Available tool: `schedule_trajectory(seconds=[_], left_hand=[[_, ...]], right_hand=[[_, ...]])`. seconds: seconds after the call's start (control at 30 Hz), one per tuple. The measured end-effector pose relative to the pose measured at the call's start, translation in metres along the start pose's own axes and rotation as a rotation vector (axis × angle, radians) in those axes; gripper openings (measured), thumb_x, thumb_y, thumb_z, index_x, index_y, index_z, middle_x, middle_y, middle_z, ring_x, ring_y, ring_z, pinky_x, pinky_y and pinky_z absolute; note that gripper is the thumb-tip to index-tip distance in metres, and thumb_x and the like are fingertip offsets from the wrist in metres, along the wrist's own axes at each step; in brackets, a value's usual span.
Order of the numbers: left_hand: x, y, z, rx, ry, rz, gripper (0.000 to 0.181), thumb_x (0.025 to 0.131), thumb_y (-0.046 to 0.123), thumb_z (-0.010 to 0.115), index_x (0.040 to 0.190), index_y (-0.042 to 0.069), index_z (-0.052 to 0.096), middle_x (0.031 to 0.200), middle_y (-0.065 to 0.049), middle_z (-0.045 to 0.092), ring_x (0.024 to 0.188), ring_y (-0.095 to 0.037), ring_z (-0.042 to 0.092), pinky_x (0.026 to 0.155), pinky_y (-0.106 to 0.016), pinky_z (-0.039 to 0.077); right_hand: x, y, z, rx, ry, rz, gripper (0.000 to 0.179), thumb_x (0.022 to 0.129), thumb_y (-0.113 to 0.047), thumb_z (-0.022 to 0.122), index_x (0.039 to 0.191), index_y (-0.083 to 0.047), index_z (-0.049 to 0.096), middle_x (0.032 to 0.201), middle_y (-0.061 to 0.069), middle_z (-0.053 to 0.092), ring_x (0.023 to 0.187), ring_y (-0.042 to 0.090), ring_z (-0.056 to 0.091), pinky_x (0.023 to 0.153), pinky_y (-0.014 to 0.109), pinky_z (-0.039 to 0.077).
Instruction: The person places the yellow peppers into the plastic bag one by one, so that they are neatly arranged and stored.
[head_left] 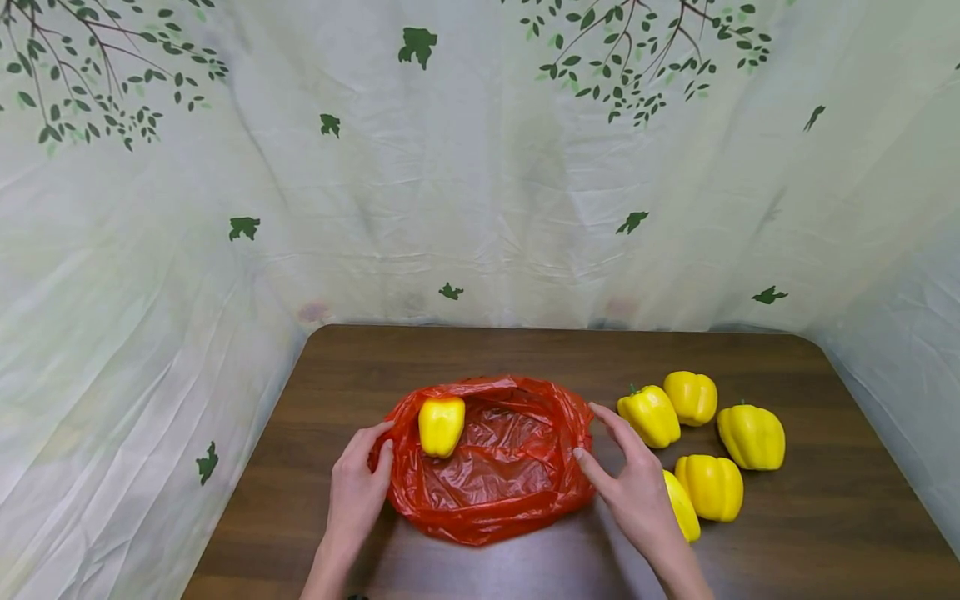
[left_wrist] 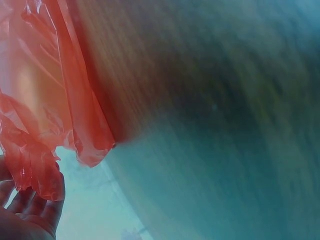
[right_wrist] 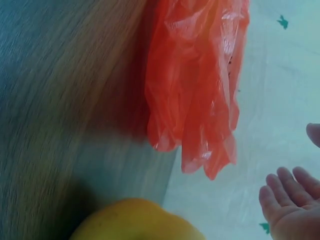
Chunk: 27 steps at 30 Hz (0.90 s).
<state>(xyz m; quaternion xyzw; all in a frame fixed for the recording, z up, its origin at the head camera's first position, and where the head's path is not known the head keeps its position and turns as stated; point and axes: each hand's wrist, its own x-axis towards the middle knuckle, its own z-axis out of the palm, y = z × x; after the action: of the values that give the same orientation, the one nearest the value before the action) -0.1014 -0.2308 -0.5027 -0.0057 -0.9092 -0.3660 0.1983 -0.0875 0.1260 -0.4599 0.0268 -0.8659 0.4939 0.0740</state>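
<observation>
A red plastic bag (head_left: 487,508) stands with its mouth spread wide on the table. Inside it, at the left, lies one yellow bell pepper (head_left: 442,427). My left hand (head_left: 358,483) pinches the left rim of the bag; in the left wrist view the fingers (left_wrist: 37,210) curl round the crumpled red edge. At the bag's right side is my right hand (head_left: 637,496), thumb and fingers spread. The right wrist view shows that hand (right_wrist: 295,200) apart from the bag (right_wrist: 195,90), holding nothing.
Several yellow bell peppers lie on the brown table (head_left: 810,533) to the right of the bag, among them one pepper (head_left: 752,437) farthest right and another (head_left: 681,507) partly behind my right hand. A leaf-patterned cloth (head_left: 480,192) hangs behind the table.
</observation>
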Motion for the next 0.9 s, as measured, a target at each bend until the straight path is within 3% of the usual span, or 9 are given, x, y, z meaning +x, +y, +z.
schedule_trajectory(seconds=[0.17,0.5,0.9], left_hand=[[0.000,0.000,0.000,-0.002,-0.004,-0.006,0.031,0.092,0.003,0.066,0.121,0.013,0.066,0.110,0.003,0.064,0.095,-0.010,0.062,0.085,-0.024,0.054],[0.000,0.000,0.001,-0.003,0.004,0.001,0.031,0.092,0.002,0.066,0.121,0.013,0.066,0.110,0.002,0.064,0.095,-0.011,0.062,0.085,-0.031,0.055],[0.001,0.001,0.001,-0.018,-0.009,-0.004,0.030,0.092,0.003,0.066,0.121,0.013,0.065,0.111,0.001,0.063,0.095,-0.013,0.062,0.084,-0.035,0.056]], right_hand=[[0.001,0.004,-0.007,-0.019,0.019,0.012,0.062,0.088,-0.023,0.076,0.143,-0.026,0.048,0.144,0.007,0.051,0.131,0.030,0.047,0.102,0.060,0.040],[0.004,0.013,-0.020,-0.066,0.023,0.027,0.064,0.089,-0.035,0.074,0.146,-0.025,0.046,0.145,0.003,0.049,0.136,0.027,0.041,0.107,0.058,0.036],[0.013,0.026,-0.032,-0.159,-0.037,0.038,0.073,0.089,-0.051,0.067,0.150,-0.022,0.038,0.151,0.008,0.042,0.137,0.034,0.038,0.104,0.063,0.037]])
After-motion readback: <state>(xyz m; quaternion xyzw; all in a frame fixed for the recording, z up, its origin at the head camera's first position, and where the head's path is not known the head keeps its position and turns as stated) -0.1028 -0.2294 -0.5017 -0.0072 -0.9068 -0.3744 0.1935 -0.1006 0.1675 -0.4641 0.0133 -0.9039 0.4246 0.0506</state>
